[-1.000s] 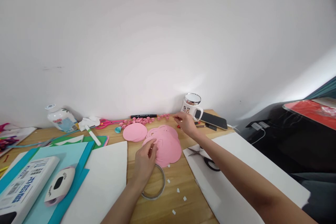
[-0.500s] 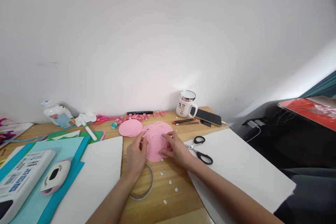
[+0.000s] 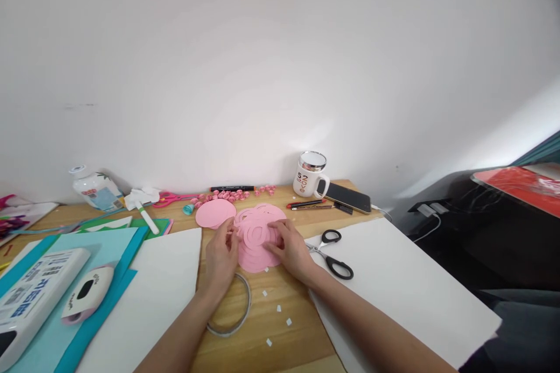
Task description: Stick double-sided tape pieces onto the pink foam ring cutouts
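Head view: pink paper cutouts heaped at mid-frame

Nearest, at the bottom centre of the frame, small white scraps lay scattered on the wooden tabletop, and a ring-shaped roll lay flat to their left. At the lower left, a white printed box and a small white-and-pink device rested on blue sheets. A white sheet lay just right of these; another spread across the lower right, with black-handled scissors on it.

A little farther, the cutouts, some of them rings, overlapped in a loose heap just below the frame's centre. The left hand was at the heap's left edge, fingers curled and thumb close to them; whether it pinched paper could not be told. The right hand was at the right edge, partly open, thumb and fingers apart over the cutouts; any grip was likewise unclear.

Beyond, at centre left, lay pink discs, with small pink curled pieces and a black marker behind them. Right of centre, pens lay before a white mug and a phone. A white bottle leaned at the left, near the wall.
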`<state>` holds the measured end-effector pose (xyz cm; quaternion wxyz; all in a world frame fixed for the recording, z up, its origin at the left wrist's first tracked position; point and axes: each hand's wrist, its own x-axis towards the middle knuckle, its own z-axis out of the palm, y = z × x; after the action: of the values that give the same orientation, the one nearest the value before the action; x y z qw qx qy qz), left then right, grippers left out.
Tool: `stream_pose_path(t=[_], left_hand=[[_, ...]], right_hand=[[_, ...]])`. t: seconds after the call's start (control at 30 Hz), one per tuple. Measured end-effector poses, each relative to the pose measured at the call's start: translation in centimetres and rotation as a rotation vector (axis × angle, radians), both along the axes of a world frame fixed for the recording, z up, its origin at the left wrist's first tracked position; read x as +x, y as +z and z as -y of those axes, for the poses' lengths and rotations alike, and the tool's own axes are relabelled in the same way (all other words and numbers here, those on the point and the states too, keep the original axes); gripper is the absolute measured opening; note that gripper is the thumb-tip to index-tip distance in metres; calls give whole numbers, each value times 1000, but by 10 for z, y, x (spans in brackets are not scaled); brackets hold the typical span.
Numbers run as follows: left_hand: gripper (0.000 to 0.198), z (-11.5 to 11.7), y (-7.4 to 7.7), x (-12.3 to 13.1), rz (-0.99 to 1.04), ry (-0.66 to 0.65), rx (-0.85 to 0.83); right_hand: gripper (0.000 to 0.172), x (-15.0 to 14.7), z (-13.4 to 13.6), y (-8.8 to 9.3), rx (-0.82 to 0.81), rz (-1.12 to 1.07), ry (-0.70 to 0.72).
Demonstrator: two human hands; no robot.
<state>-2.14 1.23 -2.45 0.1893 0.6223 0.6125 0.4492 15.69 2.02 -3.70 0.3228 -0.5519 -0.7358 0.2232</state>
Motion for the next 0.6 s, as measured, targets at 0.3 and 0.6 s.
stream_pose_path(t=[0.3,0.6], left_hand=[[34,2,3,2,-3,-3,-10],[34,3,4,3,-60,-3,7]], right_hand=[[57,3,-5,-8,34,-259,18],[53,3,-3,-6,21,-271,-44]])
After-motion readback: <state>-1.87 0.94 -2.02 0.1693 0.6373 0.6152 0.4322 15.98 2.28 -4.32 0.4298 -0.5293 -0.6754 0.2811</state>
